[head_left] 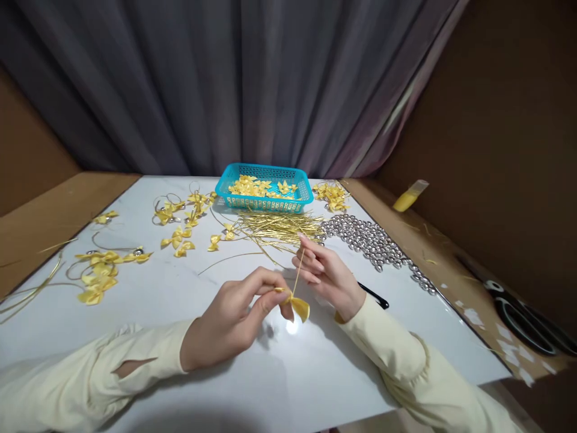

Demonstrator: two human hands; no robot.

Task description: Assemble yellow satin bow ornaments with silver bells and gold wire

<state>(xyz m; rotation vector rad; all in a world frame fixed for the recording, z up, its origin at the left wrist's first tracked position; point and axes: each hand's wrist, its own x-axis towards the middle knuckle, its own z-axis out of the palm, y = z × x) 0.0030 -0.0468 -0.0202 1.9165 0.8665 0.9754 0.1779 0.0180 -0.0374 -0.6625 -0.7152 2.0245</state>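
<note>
Nearest us, our left hand [234, 322] pinches a yellow ribbon bow [298, 307] just above the white surface [189, 288], while our right hand [327, 278] grips the gold cord [298, 272] rising from the bow's middle. We should probably keep the bow pinched flat and the cord taut so it sits at the centre. Farther off lie the loose cords [279, 227], silver bells [369, 240] and blue basket [264, 204].
</note>
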